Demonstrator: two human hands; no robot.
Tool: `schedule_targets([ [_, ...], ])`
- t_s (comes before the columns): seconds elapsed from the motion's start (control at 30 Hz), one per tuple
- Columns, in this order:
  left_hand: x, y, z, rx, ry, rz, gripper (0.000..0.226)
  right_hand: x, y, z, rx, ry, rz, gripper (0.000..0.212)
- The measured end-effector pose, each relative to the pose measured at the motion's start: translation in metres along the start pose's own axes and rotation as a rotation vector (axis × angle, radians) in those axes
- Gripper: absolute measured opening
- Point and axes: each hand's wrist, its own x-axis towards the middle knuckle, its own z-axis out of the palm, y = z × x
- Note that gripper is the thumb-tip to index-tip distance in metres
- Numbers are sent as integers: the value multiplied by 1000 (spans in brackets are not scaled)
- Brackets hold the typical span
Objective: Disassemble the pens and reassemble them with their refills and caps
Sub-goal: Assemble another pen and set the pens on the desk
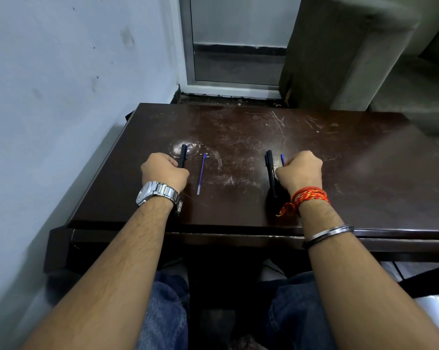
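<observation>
A dark scratched wooden table (339, 173) holds the pen parts. My left hand (164, 171), with a steel watch on the wrist, is closed on a black pen (182, 155) whose capped end sticks out beyond the fingers. A loose blue refill (201, 174) lies on the table just right of that hand. My right hand (300, 171), with red thread at the wrist, is closed over a blue refill (282, 159) whose tip shows past the knuckles. A second black pen (271, 173) lies against that hand's left side; whether the fingers grip it too is hidden.
A pale wall runs along the table's left side. Beyond the far edge stand a metal-framed door (236, 46) and a grey-brown pillar (339, 51). The table's front edge (213, 234) is near my forearms, with my knees in blue jeans below.
</observation>
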Motion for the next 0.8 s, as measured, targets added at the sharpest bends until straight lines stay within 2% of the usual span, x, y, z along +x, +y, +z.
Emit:
schedule_targets([
  [0.3, 3, -2, 2, 138, -51, 26, 26, -4, -5, 3, 16, -11, -62, 20],
  [0.47, 4, 0, 4, 204, -78, 33, 11, -15, -13, 4, 69, -40, -195, 13],
  [0.57, -2, 6, 7, 66, -81, 134, 11, -26, -23, 8, 242, -101, -238, 19],
  [0.63, -13, 14, 10, -76, -111, 251, 7, -35, -32, 16, 419, -223, -211, 28],
  [0.73, -30, 20, 19, -137, -266, 464, 6, -49, -50, 28, 749, -392, -170, 28],
  [0.8, -38, 22, 23, -144, -331, 519, 9, -53, -57, 31, 918, -403, -193, 27],
])
